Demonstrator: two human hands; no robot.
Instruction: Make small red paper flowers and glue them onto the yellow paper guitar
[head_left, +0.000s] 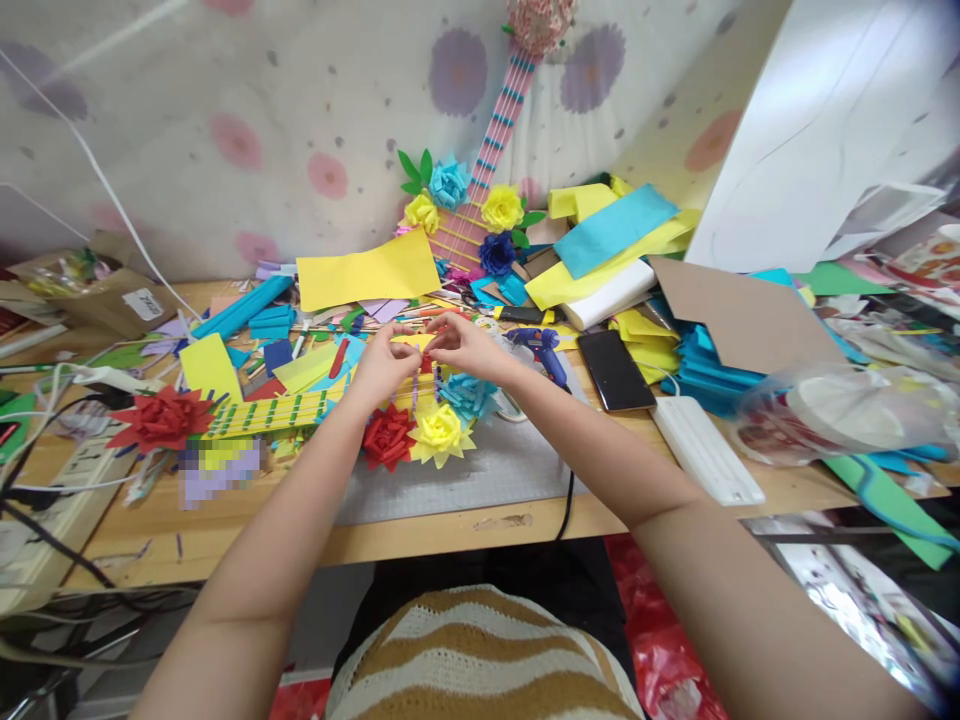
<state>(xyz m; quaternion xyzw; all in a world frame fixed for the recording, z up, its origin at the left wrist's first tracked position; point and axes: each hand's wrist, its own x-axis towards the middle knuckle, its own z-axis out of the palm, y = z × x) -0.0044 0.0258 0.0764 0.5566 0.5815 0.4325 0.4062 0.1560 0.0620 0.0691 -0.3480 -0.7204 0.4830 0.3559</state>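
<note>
A yellow paper craft guitar [277, 412] lies across the desk in front of me, its green-banded neck pointing left. My left hand [384, 368] is over its body with thumb and fingers pinched together. My right hand [471, 348] meets it from the other side, its fingers also closed in a pinch. A small red piece [426, 364] shows just below the fingertips; what exactly they grip is hidden. Below the hands sit a red paper flower [388, 437], a yellow paper flower [441, 434] and a blue paper flower [466, 396]. Another red paper flower [162, 418] is at the neck's end.
A blue glue gun [541, 350] and a black phone [615, 370] lie right of my hands. A pink paper guitar [491, 150] leans on the back curtain. Coloured paper, brown cardboard [742, 310], a white power strip [706, 450] and a grey cutting mat [517, 470] cover the desk.
</note>
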